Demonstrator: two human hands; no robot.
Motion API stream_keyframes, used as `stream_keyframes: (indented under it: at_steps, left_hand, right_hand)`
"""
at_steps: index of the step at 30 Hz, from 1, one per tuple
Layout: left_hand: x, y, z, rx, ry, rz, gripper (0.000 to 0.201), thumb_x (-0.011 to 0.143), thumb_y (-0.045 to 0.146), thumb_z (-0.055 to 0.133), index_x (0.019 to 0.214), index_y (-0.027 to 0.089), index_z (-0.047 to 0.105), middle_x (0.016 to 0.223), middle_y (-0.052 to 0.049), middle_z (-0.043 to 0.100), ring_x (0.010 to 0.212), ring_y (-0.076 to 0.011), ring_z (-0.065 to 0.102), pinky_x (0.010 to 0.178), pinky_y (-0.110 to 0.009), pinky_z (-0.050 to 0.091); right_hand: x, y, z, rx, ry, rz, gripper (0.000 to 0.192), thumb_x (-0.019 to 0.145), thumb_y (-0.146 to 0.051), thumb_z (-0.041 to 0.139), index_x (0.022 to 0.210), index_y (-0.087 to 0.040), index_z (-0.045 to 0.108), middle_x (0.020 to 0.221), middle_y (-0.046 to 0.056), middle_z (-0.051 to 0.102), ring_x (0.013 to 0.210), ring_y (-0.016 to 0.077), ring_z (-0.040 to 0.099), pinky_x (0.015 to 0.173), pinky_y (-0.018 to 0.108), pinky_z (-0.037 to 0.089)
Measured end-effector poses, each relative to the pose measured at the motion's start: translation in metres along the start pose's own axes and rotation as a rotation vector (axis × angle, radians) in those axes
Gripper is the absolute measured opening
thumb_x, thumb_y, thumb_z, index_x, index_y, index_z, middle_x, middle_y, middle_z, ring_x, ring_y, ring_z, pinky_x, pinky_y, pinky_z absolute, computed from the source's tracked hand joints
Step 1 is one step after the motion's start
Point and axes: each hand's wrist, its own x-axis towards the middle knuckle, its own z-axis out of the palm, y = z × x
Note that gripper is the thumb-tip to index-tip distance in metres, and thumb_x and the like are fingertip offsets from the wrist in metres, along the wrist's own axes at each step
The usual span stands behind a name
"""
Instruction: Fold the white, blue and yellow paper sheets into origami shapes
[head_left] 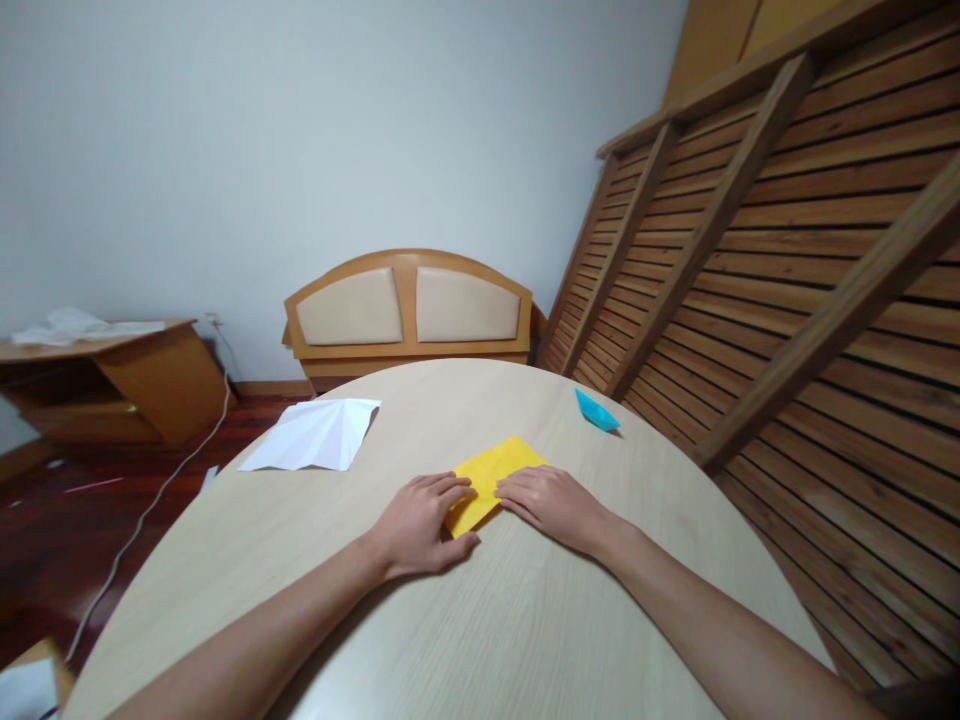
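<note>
Both forearms enter from the bottom edge of the frame, cut off there, and meet low in the middle of the round counter (525,620). The left hand (420,525) lies palm down, its fingers (450,487) held together and flat on the near left corner of a folded yellow paper (491,480); the thumb stretches along the paper's near edge. The right hand (551,505) also lies palm down, fingers side by side, pressing the paper's near right edge. Neither hand grips the sheet; both hold it against the counter. The hands hide the near part of the paper, so how it is folded there cannot be made out.

Further back, left of centre, a creased white paper (315,437) lies spread on the counter, well apart from the hands. Toward the right rim, a small blue folded paper (597,411) sits on its own; its shape is too small to tell exactly.

Beyond the counter's far edge, a wooden headboard with two padded panels (407,308) leans against the pale wall, its lower part hidden by the counter. On the right, a slatted wooden frame (787,250) stands tilted and runs out of the picture. At the left edge is a low wooden cabinet (112,380) with pale things on top, hard to identify, and a white cable (150,500) trails across the dark floor.
</note>
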Motion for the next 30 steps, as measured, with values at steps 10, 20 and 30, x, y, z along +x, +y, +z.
stream_keyframes:
  at_steps: [10,20,30]
  left_hand:
    - [0.002,0.006,-0.004,-0.022,0.021,0.001,0.032,0.084,0.033,0.059,0.113,0.019,0.063,0.111,-0.009,0.071,0.102,-0.0275,0.064,0.094,-0.044,0.049]
    - [0.0,-0.009,0.004,-0.107,0.04,0.008,0.055,0.073,0.019,0.062,0.127,0.022,0.058,0.136,-0.009,0.059,0.123,-0.0281,0.054,0.105,-0.046,0.046]
    - [0.001,-0.012,0.003,-0.084,0.12,0.043,0.035,0.092,0.017,0.051,0.122,0.024,0.066,0.132,-0.008,0.064,0.119,-0.0235,0.06,0.1,-0.043,0.053]
  right_hand:
    - [-0.004,0.008,-0.003,0.012,0.012,0.139,0.027,0.093,-0.014,0.047,0.105,-0.021,0.07,0.106,0.007,0.074,0.099,0.0227,0.067,0.086,0.034,0.049]
    - [-0.012,0.026,-0.007,0.294,0.034,0.116,0.023,0.098,-0.023,0.045,0.105,-0.023,0.068,0.11,0.006,0.073,0.1,0.0215,0.069,0.088,0.035,0.051]
    - [-0.015,0.027,-0.006,0.44,0.032,0.048,0.018,0.099,-0.026,0.045,0.1,-0.023,0.063,0.125,0.008,0.069,0.116,0.0218,0.064,0.099,0.04,0.049]
